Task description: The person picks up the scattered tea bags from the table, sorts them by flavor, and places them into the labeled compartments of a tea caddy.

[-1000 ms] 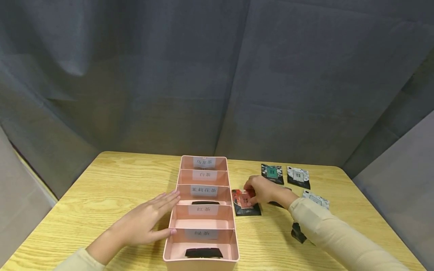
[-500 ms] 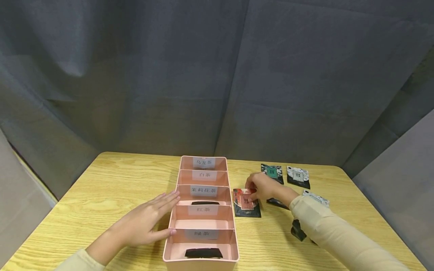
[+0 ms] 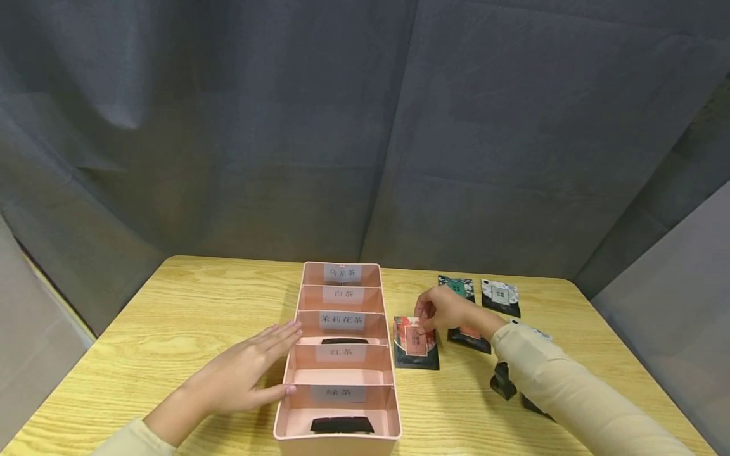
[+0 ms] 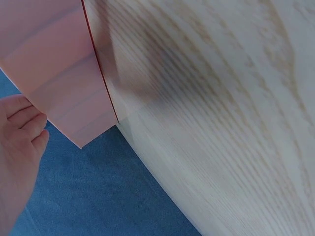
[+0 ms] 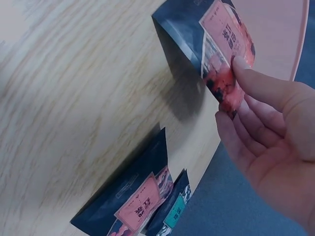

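Note:
In the head view my right hand (image 3: 441, 308) pinches a red-and-black tea sachet (image 3: 416, 347) by its upper right edge, just right of the pink divided box (image 3: 341, 429). The right wrist view shows the thumb on the front of the sachet (image 5: 224, 37) and the fingers behind; its dark lower end stands off the table, over a shadow. My left hand (image 3: 251, 367) rests against the box's left side with straight fingers at the rim. Black sachets lie in the third and the nearest compartments; the fourth, labelled one shows a bare floor.
Right of the box lie a green-labelled sachet (image 3: 459, 287), a white-and-black sachet (image 3: 500, 297) and another red-labelled sachet (image 3: 470, 340). A dark sachet (image 3: 503, 382) and others lie partly under the right sleeve (image 3: 564, 380). A grey curtain (image 3: 365, 139) hangs behind the table.
The held sachet has tilted up to face the camera more, and the right hand has shifted slightly up. More of the red-labelled sachet beneath the wrist shows. My left hand keeps its place.

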A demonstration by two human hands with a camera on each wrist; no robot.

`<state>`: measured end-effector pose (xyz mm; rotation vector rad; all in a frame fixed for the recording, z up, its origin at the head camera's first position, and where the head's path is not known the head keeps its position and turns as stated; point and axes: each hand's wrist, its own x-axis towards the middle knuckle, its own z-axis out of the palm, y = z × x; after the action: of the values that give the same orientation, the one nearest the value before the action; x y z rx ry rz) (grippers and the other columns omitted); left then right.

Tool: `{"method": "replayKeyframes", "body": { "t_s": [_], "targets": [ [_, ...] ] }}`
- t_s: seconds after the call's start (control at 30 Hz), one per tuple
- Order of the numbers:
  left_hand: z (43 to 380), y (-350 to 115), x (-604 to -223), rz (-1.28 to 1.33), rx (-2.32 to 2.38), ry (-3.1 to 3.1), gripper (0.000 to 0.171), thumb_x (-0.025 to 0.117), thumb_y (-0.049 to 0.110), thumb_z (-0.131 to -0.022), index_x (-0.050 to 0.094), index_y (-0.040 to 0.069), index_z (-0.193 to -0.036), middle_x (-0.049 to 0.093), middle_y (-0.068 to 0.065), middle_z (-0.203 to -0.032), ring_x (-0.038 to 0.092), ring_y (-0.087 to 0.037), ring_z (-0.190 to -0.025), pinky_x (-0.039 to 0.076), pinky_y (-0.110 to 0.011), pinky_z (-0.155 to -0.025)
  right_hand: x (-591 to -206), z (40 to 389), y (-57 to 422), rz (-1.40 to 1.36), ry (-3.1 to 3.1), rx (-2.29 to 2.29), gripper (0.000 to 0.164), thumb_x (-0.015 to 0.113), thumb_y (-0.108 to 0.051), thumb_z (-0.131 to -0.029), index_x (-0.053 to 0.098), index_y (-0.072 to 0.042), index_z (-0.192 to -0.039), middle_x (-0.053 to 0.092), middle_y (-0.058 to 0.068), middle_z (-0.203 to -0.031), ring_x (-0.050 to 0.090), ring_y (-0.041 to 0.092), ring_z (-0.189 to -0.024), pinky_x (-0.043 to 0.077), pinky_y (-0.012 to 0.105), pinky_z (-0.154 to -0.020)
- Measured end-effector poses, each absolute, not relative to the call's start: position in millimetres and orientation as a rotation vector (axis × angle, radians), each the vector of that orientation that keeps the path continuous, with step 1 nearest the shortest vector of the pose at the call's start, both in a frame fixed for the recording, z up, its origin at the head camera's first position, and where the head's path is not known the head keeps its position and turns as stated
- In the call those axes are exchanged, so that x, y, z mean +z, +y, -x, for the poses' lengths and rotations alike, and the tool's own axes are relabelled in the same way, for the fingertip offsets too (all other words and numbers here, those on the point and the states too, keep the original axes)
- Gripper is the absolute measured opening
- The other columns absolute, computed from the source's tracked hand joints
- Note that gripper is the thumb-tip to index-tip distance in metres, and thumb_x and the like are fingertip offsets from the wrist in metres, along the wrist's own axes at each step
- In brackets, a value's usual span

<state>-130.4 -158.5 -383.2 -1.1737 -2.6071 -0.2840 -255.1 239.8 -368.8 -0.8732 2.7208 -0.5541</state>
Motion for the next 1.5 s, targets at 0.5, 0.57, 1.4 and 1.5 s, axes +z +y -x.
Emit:
{"method": "replayKeyframes", "body": {
  "t_s": [0.5,0.57,1.4,1.5],
  "targets": [
    [131,-158,-380,1.171,-0.293,-2.633,0.071,0.052,0.052,-0.094,0.042,0.001,-0.144,0.043,-0.018,-0.149,0.044,-0.033,-0.137,0.041,-0.047,-0.111,-353,253,240,0.725,2.545,-0.681,0.011,0.078,-0.004,-0.076,0.072,-0.002,-0.085,0.07,0.008,-0.074,0.058,0.005,-0.063,0.052,0.021,-0.057],
    [131,-158,-379,1.172,-0.289,-2.635,0.071,0.052,0.052,-0.094,0.042,0.001,-0.144,0.044,-0.018,-0.149,0.045,-0.033,-0.137,0.042,-0.048,-0.111,-350,252,240,0.677,2.533,-0.708,0.01,0.078,-0.003,-0.076,0.072,-0.001,-0.084,0.071,0.009,-0.074,0.06,0.007,-0.062,0.054,0.024,-0.058],
    [129,-157,-380,1.159,-0.296,-2.631,0.071,0.054,0.051,-0.093,0.043,0.002,-0.143,0.044,-0.017,-0.149,0.044,-0.031,-0.138,0.041,-0.046,-0.112,-317,231,235,0.782,2.739,-0.639,0.007,0.077,0.001,-0.075,0.075,-0.005,-0.078,0.074,0.005,-0.073,0.064,0.005,-0.061,0.053,0.019,-0.054],
    [129,-157,-381,1.151,-0.296,-2.625,0.072,0.055,0.052,-0.092,0.044,0.002,-0.143,0.044,-0.016,-0.149,0.043,-0.03,-0.138,0.041,-0.045,-0.112,-312,228,236,0.806,2.777,-0.636,0.008,0.078,0.001,-0.074,0.075,-0.006,-0.077,0.074,0.004,-0.072,0.064,0.005,-0.061,0.054,0.018,-0.055]
  ]
}}
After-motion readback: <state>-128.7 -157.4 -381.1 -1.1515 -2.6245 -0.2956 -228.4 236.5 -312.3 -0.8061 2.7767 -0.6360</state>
